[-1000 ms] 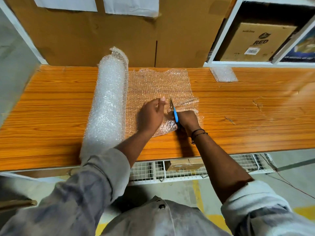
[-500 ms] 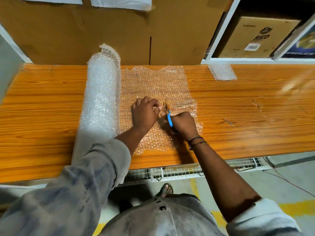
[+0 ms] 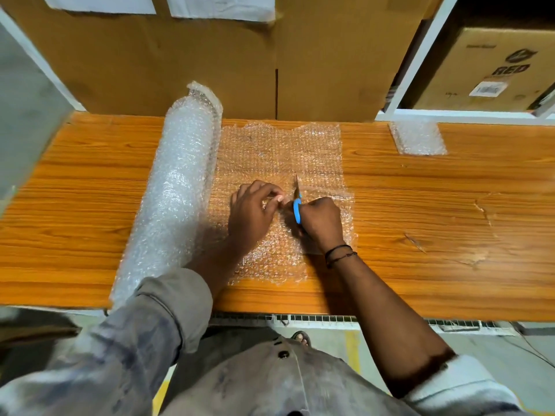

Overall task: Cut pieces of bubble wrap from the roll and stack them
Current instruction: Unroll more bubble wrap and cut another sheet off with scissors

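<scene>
- Mid-cut: right hand [image 3: 321,225] clamps blue scissors [image 3: 297,205], left hand [image 3: 251,211] pinches the sheet [image 3: 279,148] lying just right of the roll [image 3: 177,187].
- Next, I'd say: cut onward to its far edge.

Up right on the shelf [image 3: 420,55], a box [image 3: 444,85]: "RED" in bold dark letters, under a round logo [image 3: 517,56] too blurred to read. Below, a white barcode sticker [image 3: 488,87], print illegible. Small line near the box top, unreadable too.
</scene>
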The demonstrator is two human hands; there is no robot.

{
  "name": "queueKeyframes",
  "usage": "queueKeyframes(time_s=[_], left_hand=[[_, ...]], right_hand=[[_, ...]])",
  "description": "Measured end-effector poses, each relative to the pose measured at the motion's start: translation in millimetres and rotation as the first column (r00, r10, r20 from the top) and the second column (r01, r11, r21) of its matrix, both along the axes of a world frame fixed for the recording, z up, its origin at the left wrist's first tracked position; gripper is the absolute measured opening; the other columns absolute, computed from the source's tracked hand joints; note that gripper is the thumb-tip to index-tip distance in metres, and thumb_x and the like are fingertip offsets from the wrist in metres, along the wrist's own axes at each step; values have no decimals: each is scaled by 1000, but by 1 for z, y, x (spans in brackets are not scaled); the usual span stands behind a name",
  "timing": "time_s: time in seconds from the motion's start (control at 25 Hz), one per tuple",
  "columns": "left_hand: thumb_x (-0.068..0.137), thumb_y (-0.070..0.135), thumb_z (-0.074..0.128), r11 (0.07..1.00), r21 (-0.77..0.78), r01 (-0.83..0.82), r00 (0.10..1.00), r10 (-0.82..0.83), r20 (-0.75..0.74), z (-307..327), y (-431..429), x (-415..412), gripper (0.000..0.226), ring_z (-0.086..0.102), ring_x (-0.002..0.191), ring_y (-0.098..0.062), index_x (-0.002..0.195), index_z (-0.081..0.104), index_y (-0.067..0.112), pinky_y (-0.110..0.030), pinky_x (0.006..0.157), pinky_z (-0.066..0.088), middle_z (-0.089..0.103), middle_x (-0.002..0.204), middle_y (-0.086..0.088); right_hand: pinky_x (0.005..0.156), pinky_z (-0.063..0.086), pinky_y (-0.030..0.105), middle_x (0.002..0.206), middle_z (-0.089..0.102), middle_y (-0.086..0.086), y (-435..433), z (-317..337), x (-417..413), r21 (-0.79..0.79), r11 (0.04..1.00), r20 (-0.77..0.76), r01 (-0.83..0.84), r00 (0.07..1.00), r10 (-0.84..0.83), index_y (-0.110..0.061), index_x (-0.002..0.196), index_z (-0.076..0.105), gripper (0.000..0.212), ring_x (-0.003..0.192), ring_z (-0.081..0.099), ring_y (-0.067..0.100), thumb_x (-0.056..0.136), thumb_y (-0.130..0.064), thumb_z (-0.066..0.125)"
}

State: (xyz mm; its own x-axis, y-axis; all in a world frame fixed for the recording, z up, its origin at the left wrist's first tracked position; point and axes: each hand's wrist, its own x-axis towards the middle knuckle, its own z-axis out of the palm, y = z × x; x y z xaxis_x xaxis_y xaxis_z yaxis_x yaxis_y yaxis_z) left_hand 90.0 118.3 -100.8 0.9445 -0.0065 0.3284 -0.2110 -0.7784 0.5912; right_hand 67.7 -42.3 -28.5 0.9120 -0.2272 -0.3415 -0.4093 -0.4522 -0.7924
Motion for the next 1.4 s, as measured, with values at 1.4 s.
queueKeyframes(time_s=[1.4], left_hand=[[98,49,58,987,163,11,998,1,-70,2,-14,89,20,54,108,-21,108,68,36,-36,85,32,66,113,10]], right_hand=[[45,54,28,68,75,16,-12,32,16,134,990,-226,-32,972,62,6,96,70,27,51,71,25,102,-19,61]])
